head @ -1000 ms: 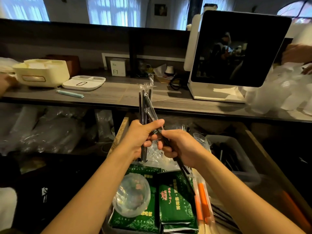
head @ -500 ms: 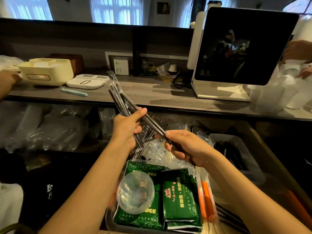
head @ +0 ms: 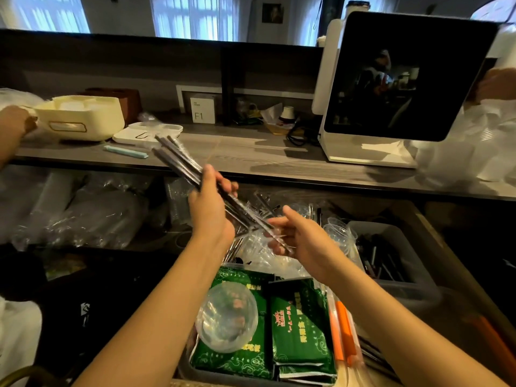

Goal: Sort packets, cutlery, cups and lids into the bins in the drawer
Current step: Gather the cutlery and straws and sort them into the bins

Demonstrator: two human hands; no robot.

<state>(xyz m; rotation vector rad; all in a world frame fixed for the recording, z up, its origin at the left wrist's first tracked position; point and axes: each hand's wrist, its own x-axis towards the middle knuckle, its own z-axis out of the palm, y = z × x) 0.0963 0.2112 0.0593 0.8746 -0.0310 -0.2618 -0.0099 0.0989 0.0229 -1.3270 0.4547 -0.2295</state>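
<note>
Left hand (head: 210, 210) has fingers curled round a bundle of dark, clear-wrapped cutlery sticks (head: 178, 160), tilted up-left over the open drawer. Right hand (head: 300, 237) is palm-up under the bundle's lower end, fingers loosely spread; probably just touching the wrap, contact is blurred. Below: clear bin with green printed packets (head: 300, 328), a round clear plastic lid (head: 226, 317) lying on them, orange straws (head: 344, 333) beside. Grey plastic bin (head: 413, 277) at right holds dark cutlery. Loose clear cups (head: 339, 233) just behind the hands.
</note>
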